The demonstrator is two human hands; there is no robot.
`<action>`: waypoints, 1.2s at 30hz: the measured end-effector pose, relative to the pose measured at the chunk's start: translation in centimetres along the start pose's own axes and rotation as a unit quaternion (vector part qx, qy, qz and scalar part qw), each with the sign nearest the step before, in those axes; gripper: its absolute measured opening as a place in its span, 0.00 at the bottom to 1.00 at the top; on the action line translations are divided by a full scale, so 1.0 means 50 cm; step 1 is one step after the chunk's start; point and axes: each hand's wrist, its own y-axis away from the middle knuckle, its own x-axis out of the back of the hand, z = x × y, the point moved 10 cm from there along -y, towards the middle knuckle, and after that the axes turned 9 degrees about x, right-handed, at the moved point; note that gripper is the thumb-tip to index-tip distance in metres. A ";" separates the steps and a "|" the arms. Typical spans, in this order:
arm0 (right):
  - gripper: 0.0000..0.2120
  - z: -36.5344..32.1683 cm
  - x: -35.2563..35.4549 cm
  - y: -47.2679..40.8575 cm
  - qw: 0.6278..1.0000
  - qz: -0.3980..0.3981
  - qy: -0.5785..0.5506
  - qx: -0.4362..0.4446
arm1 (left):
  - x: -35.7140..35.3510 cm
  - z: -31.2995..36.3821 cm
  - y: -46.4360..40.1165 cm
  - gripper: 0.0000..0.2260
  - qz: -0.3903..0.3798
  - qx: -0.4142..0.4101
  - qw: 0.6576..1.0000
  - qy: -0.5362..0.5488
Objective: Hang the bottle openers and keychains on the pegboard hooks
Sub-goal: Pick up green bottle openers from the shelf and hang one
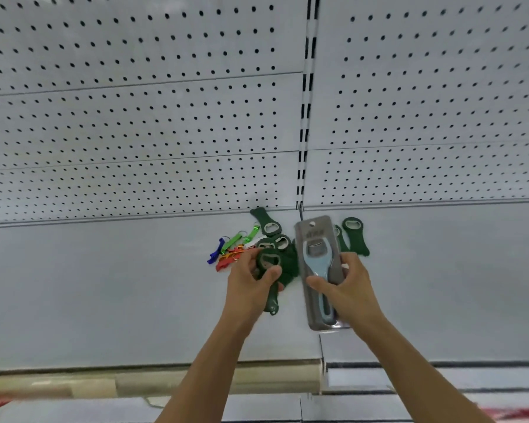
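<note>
Head view shows your left hand [251,280] gripping a dark green bottle opener [269,279] at 6 o'clock of the green pile [283,248]. Your right hand [347,285] pinches the carded blue opener [319,270]. Coloured keychains [229,248] lie at the pile's 9 o'clock, on the shelf [104,285] below the pegboard [135,117].

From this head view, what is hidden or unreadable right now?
- Printing on the packaged opener: blurred.
- Green opener middle: covered by the left hand.
- Coloured keychains: count unclear, heaped together.
- Pegboard hooks: none visible.
</note>
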 end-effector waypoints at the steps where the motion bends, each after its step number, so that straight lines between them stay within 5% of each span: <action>1: 0.21 -0.003 0.023 0.010 1.000 0.010 -0.019 0.003 | -0.017 0.014 0.016 0.12 -0.005 -0.013 1.000 0.003; 16: 0.07 0.100 0.579 0.254 0.990 0.094 -0.077 0.069 | -0.524 0.051 0.344 0.05 -0.087 -0.067 0.994 0.007; 27: 0.08 0.210 0.995 0.462 0.969 0.195 -0.141 0.053 | -0.927 0.035 0.583 0.06 -0.184 -0.074 0.980 -0.011; 36: 0.05 0.266 1.263 0.463 0.943 0.295 -0.145 0.060 | -1.194 0.114 0.635 0.06 -0.257 -0.134 0.956 -0.033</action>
